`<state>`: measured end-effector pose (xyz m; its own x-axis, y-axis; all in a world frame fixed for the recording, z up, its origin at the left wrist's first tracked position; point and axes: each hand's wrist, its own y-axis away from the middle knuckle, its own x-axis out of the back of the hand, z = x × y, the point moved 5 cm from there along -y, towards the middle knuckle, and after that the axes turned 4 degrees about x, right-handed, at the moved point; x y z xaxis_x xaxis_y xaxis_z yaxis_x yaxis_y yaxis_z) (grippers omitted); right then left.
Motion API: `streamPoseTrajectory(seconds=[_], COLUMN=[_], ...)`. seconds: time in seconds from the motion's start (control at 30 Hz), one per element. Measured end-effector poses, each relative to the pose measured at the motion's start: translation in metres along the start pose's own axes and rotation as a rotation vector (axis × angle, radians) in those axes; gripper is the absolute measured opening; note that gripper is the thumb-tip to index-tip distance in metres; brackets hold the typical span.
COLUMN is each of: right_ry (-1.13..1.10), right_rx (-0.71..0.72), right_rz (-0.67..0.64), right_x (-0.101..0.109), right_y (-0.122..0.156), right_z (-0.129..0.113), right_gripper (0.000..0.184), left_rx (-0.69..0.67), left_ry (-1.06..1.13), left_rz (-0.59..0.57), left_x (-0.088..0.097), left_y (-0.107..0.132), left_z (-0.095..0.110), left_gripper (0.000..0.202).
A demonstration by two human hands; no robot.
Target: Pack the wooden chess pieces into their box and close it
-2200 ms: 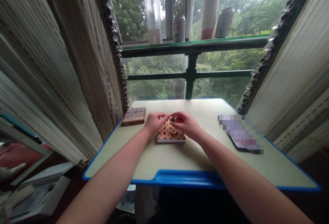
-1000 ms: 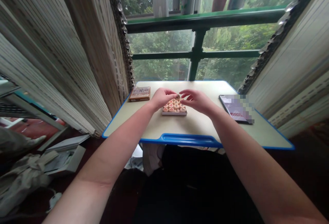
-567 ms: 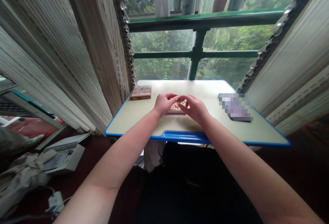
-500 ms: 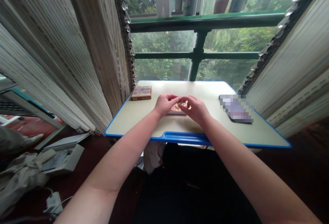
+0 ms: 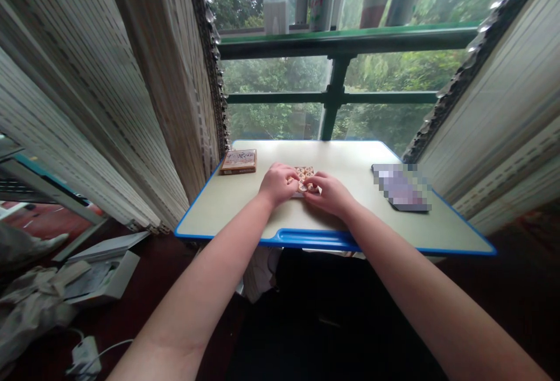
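Note:
A small white tray (image 5: 299, 195) of round wooden xiangqi pieces (image 5: 305, 172) lies on the table in front of me, with marked faces showing. My left hand (image 5: 279, 185) rests over its left side, fingers curled down among the pieces and partly hiding them; what they grip cannot be made out. At the right side, my right hand (image 5: 329, 193) has its thumb and forefinger closed round a piece near the front right. Both hands cover much of the tray's edges.
A brown flat box (image 5: 238, 161) sits at the table's far left. To the right lies a blurred-out phone-like object (image 5: 400, 188). The pale table (image 5: 350, 156) has a blue rim and stands against a window, with curtains on both sides.
My hands were raised together over the tray, fingertips meeting at a piece. Now they are lower and apart, one on each side, and more of the pieces show between them.

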<state>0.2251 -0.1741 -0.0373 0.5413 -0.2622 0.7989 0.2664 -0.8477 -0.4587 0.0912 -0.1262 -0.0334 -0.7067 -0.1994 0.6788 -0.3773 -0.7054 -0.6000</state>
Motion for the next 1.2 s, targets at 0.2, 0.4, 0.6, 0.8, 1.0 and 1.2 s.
streamPoseTrajectory(seconds=[0.2,0.4,0.6,0.8,1.0,1.2], right_ry=[-0.004,-0.014,-0.002,0.007,0.004,0.021], right_rx=[0.016,0.003,0.008,0.018,0.054,-0.021], right_rz=[0.003,0.008,-0.02,-0.021,-0.005,0.009], right_x=[-0.0034,-0.0006,0.0018,0.0,-0.0011,0.004], right_y=[0.0006,0.0012,0.0016,0.0022,0.0017,0.0009], right_z=[0.0039,0.0066,0.0056,0.0058,0.0058,0.0081], right_gripper=[0.024,0.023,0.016,0.019,0.019,0.017], left_rx=[-0.113,-0.107,-0.134,-0.164,-0.178,-0.155], left_ry=[-0.015,-0.009,-0.01,0.005,0.017,0.031], left_rz=[-0.062,-0.07,-0.094,-0.083,-0.075,-0.09], left_x=[0.0011,-0.0001,-0.0013,-0.0019,-0.0019,-0.0009], left_y=[0.0042,0.0044,0.0042,0.0048,0.0051,0.0047], left_z=[0.0047,0.003,0.0035,0.0038,0.0054,0.0062], left_gripper=[0.007,0.007,0.01,0.012,0.011,0.012])
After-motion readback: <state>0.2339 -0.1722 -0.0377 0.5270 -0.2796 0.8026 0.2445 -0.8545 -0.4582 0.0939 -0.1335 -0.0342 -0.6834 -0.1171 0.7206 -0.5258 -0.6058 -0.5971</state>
